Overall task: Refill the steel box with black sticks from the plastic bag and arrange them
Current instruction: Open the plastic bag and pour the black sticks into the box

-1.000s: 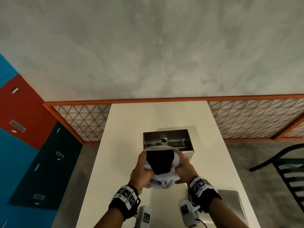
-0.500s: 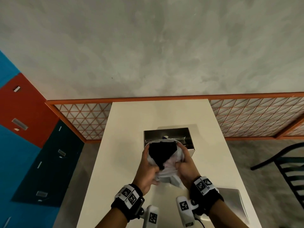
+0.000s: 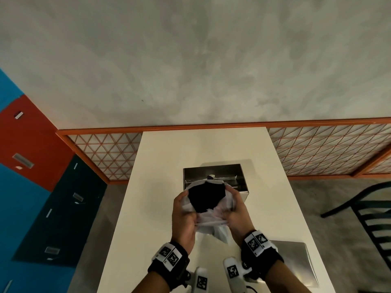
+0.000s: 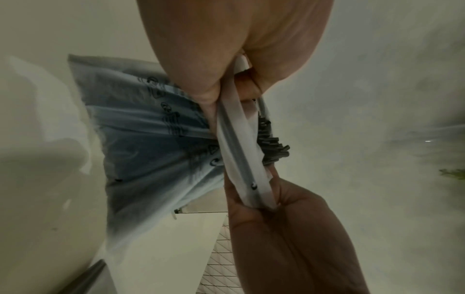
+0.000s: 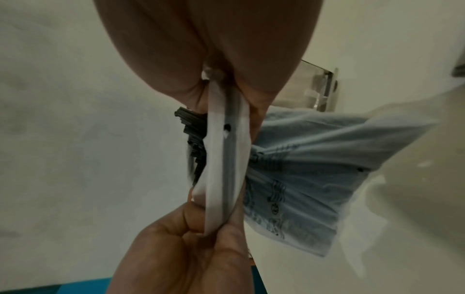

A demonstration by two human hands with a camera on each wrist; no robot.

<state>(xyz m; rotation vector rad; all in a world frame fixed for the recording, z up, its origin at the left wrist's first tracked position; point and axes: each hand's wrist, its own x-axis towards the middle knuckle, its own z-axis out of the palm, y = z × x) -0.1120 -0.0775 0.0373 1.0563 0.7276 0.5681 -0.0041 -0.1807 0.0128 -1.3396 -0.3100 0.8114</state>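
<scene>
The open steel box (image 3: 213, 175) stands mid-table, its inside bare metal as far as it shows. Just in front of it, both hands hold up a clear plastic bag (image 3: 211, 220) with its mouth facing me and a bunch of black sticks (image 3: 205, 197) inside. My left hand (image 3: 186, 210) grips the bag's left rim and my right hand (image 3: 236, 210) grips the right rim. In the left wrist view my left hand (image 4: 226, 89) pinches the white rim strip (image 4: 239, 151), and stick ends (image 4: 273, 145) poke out. In the right wrist view my right hand (image 5: 221, 85) pinches that strip (image 5: 226, 159) beside the sticks (image 5: 191, 127).
A flat steel lid (image 3: 294, 265) lies on the white table (image 3: 160, 166) at the near right. A dark chair (image 3: 364, 218) stands to the right of the table. An orange lattice barrier (image 3: 105, 153) runs along the table's far end.
The hands squeezed together under the bag half a second ago. They have now spread apart again, and the bag's mouth shows wider over the sticks. The box has not moved.
</scene>
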